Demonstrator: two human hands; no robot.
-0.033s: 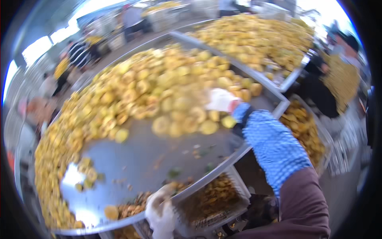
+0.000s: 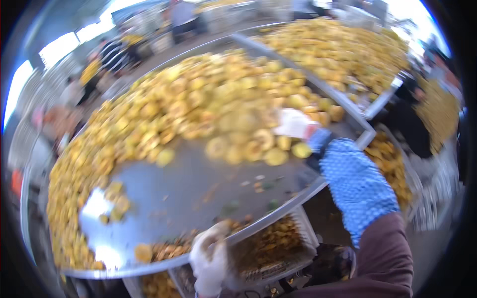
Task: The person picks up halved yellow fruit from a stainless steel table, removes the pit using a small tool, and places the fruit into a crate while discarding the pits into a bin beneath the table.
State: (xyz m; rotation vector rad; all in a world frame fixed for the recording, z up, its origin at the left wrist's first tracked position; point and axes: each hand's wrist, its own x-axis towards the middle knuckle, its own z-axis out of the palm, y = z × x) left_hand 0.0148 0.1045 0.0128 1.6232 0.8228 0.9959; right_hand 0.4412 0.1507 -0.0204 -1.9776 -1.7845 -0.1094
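At two o'clock on the steel table (image 2: pixel 198 188), right hand (image 2: pixel 294 124) (gloved, grip too blurred to tell) among yellow fruit rounds (image 2: pixel 233 99): likely wet, soft, slippery, best cupped underneath; left hand (image 2: pixel 211 256) curled at six o'clock rim.

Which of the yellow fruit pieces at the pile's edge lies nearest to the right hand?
The round yellow piece just below the white-gloved right hand, beside the blue sleeve; the others lie farther left.

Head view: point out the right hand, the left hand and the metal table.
right hand (image 2: pixel 294 123), head view, back of the white glove.
left hand (image 2: pixel 211 256), head view, gloved knuckles.
metal table (image 2: pixel 198 184), head view, bare steel surface.
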